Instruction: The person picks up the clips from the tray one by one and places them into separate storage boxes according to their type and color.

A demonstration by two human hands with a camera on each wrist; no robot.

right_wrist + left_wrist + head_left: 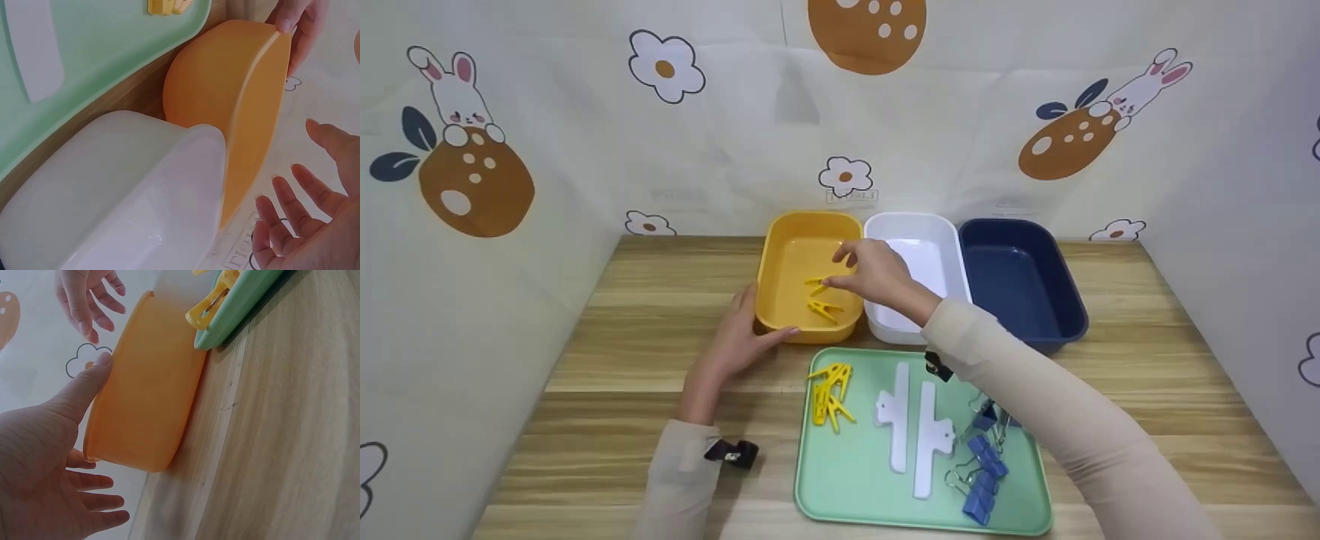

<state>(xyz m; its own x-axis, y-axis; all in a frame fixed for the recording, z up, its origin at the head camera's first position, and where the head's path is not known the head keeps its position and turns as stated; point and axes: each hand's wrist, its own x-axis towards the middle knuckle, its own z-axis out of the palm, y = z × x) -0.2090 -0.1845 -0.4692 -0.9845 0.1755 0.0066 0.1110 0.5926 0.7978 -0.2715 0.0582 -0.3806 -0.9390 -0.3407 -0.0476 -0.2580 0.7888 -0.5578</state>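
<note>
My right hand (877, 271) hovers over the yellow bin (810, 336), fingers spread and loosely bent, nothing between them in the right wrist view. Two yellow clothespins (825, 309) show inside that bin; the farther one appears just beside the right thumb, and whether it has settled is unclear. At the bin's near left corner, my left hand (739, 337) rests its thumb along the rim, the other fingers fairly straight by the left side. More yellow clothespins (829, 394) lie in a pile on the green tray (855, 510).
A white bin (896, 330) and a navy bin (1069, 300) stand right of the yellow one. On the tray lie two long white clips (924, 450) and several blue binder clips (982, 495), partly behind the right forearm. A patterned backdrop (735, 165) rises behind.
</note>
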